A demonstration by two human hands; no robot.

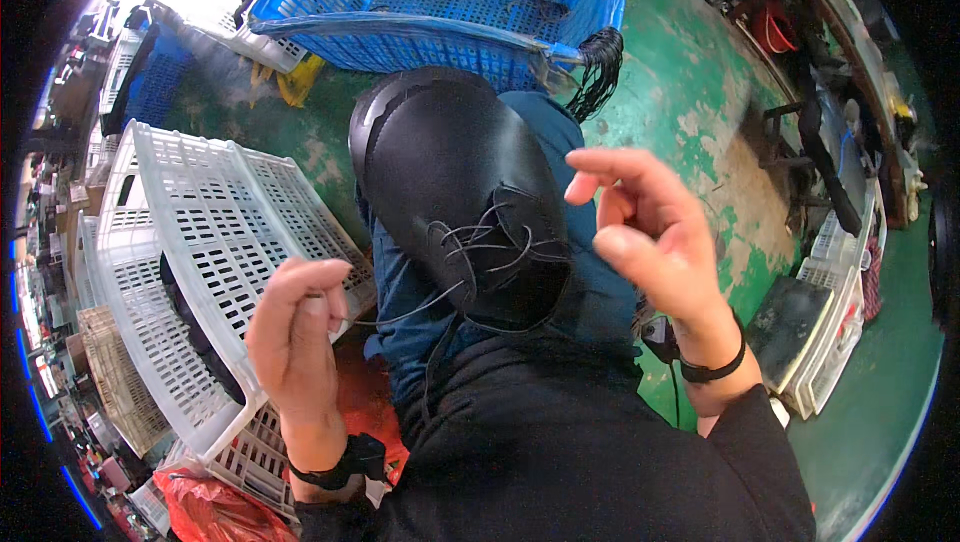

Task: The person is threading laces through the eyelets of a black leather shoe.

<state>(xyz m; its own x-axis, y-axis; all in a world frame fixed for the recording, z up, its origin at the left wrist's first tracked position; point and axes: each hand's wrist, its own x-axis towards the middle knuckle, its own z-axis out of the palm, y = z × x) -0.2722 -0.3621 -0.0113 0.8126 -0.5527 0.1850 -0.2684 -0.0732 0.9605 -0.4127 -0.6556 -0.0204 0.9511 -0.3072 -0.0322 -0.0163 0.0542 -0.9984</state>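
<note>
- Black shoe (440, 152) sits on the lap (395, 282), toe toward its far edge, lacing toward the body.
- Left hand (292, 337): thumb and fingers look pinched on the grey lace (420, 310), drawn out past the lap's left edge.
- Right hand (655, 227): thumb and index apart, no lace visible there.
- Judgement: pull evenly, brace the shoe with the knees, clear loose loops before tightening.
- Blue crate (420, 39), beyond the toe: black cord bundle (600, 67) hangs at its near right corner.
- Left white crate (220, 182): something dark inside, can't identify.
- Right white crate (835, 367): dark flat slab (790, 312) on top.
</note>
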